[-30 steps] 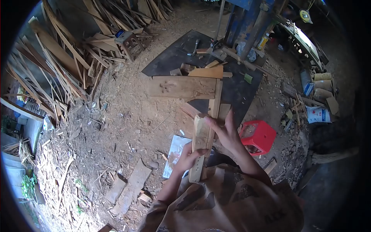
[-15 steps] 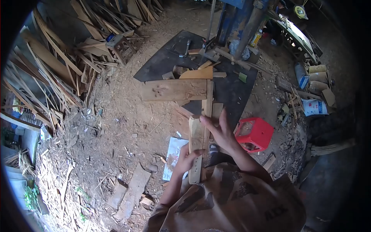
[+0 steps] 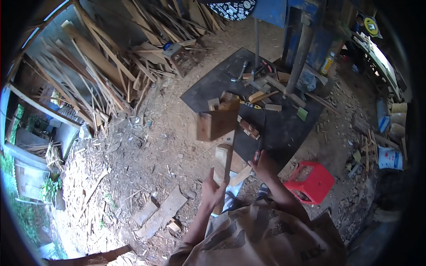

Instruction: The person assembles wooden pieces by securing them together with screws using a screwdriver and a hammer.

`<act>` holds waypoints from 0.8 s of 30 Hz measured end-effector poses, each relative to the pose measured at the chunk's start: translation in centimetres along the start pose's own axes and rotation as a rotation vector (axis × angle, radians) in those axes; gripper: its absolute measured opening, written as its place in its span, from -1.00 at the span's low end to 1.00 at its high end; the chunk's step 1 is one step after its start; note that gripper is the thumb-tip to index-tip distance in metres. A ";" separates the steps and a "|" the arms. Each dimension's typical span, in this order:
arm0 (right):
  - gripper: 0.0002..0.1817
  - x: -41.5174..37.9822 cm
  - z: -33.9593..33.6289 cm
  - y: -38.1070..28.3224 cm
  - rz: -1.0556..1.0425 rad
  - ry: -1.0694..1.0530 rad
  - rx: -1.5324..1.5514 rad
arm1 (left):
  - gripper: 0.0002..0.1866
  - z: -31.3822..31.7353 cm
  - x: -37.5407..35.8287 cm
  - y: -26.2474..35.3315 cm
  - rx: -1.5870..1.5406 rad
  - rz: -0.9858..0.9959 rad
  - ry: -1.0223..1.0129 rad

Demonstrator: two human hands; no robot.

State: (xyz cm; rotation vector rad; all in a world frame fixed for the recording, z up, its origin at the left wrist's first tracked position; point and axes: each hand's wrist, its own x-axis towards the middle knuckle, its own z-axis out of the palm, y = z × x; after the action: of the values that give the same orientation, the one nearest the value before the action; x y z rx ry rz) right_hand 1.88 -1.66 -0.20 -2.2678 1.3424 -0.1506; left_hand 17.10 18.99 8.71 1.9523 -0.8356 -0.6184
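My left hand [image 3: 214,189] is wrapped round a long wooden bar [image 3: 222,159]. A thick wooden board [image 3: 216,124] stands crosswise beyond the bar's far end, tilted up towards me; the join between them is partly hidden. My right hand [image 3: 265,169] is closed on a screwdriver with a red and black handle [image 3: 257,156], its dark shaft pointing away over the black sheet [image 3: 284,137]. A small wooden block with a metal part [image 3: 248,127] lies on that sheet, left of the shaft.
A red plastic stool [image 3: 310,181] stands at my right. On the sheet's far part lie a hammer [image 3: 240,71] and several wood offcuts, beside a blue metal post [image 3: 295,53]. Many planks [image 3: 93,75] lean at the left. Wood scraps [image 3: 166,213] litter the dirt floor.
My right hand has left the wooden piece, moved right and now holds the screwdriver. The wooden piece has turned and tilted up in my left hand. The view has shifted.
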 end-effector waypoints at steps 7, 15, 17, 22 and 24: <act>-0.55 3.2 1.2 6.2 0.075 -0.219 0.051 | -0.28 4.7 -1.1 1.4 -0.153 0.031 0.139; -0.92 -3.8 -1.1 14.3 -0.031 -0.035 1.003 | -0.24 9.2 0.4 3.7 -0.217 0.065 0.249; -0.91 -5.8 -4.9 13.7 -0.031 0.039 1.105 | -0.19 11.1 1.3 2.0 -0.209 0.099 0.273; -0.75 -9.2 -14.9 8.8 -0.050 0.344 1.300 | -0.14 15.6 4.0 2.4 -0.274 0.314 0.257; -0.56 -9.7 -17.8 7.1 -0.174 0.434 1.456 | -0.12 18.5 5.3 1.8 -0.386 0.354 0.204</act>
State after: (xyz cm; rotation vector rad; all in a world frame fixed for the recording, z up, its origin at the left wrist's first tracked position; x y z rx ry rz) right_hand -14.63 -2.63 13.47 -1.0664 0.6936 -1.2557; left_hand 7.09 4.31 1.07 1.4460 -0.8370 -0.3320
